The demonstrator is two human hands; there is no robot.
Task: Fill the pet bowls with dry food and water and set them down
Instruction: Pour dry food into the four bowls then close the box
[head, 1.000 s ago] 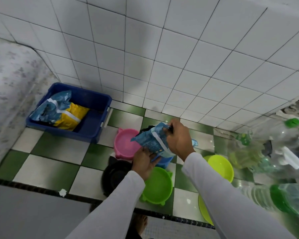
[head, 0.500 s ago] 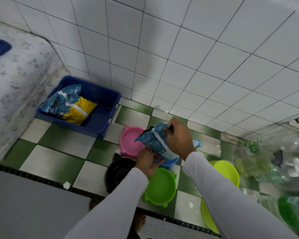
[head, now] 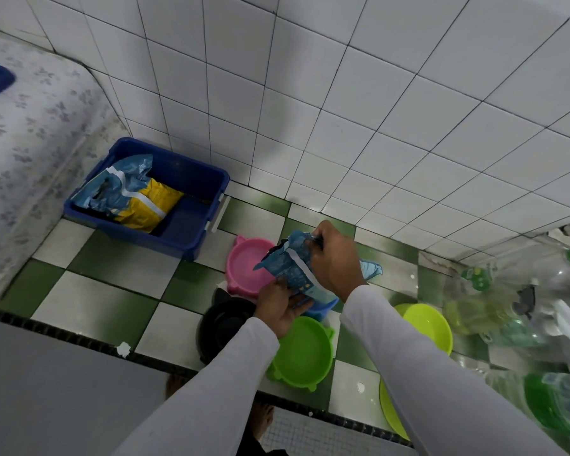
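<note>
Blue food bag (head: 290,271), pinched at its top by the right hand (head: 334,258) and cradled underneath by the left hand (head: 278,307), looks ready for tipping into the pink bowl (head: 247,268).

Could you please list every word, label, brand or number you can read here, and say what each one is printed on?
None can be read.
Blue foil food pouch, gripped by the left hand and right hand: small print, too blurred to read.
Blue and yellow food bag in the dark blue plastic tub: printing crumpled and too small.
Clear plastic bottles with green caps: labels blurred.
</note>
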